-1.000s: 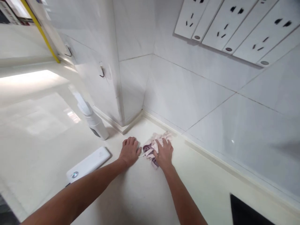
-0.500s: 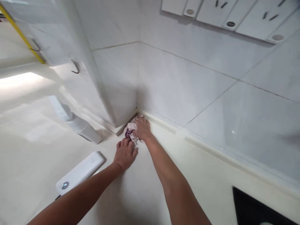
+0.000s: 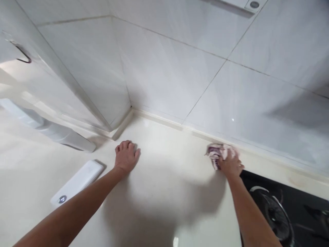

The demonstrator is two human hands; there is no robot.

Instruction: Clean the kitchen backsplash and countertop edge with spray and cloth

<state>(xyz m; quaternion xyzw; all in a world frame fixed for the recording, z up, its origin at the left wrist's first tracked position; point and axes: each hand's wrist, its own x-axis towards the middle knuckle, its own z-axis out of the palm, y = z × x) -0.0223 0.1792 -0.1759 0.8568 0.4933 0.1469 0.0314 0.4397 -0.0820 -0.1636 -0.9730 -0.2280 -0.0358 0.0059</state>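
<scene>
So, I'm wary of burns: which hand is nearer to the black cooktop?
Right. The right hand, gripping the pink-and-purple cloth, is just beside the far left corner of the cooktop; the left hand rests on the counter, well to its left.

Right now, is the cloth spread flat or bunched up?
Bunched up. The cloth is a crumpled wad at the right hand, with creases and uneven folds showing rather than one smooth, flat sheet.

R hand [image 3: 231,164] blurry, partly hides the cloth [image 3: 215,152]. L forearm [image 3: 79,207] covers near side of white slab [image 3: 78,181]. Black hob [image 3: 295,197] cut off at R edge, wall panel [image 3: 240,2] at far edge.
</scene>
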